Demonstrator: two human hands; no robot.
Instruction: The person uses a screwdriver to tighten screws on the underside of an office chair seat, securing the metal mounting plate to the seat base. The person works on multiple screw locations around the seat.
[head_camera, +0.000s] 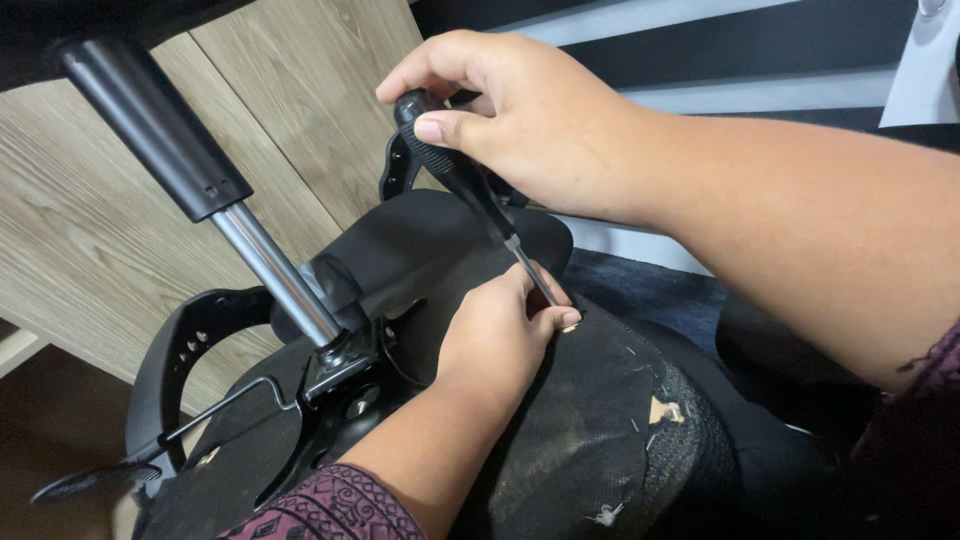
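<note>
Right hand (530, 120) grips a screwdriver (465, 180); left hand (500, 335) fingers pinch its tip on the chair seat (590, 420), wooden panel (90, 220) close at left.

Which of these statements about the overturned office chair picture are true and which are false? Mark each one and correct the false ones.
1. The right hand holds a screwdriver by its black handle. True.
2. The left hand rests flat on the wooden panel. False: its fingers pinch around the screwdriver's metal tip on the underside of the chair seat.
3. The gas lift cylinder sticks up from the seat mechanism. True.
4. The screwdriver's handle is bright yellow. False: it is black.
5. A wood-grain panel stands behind the chair. True.
</note>
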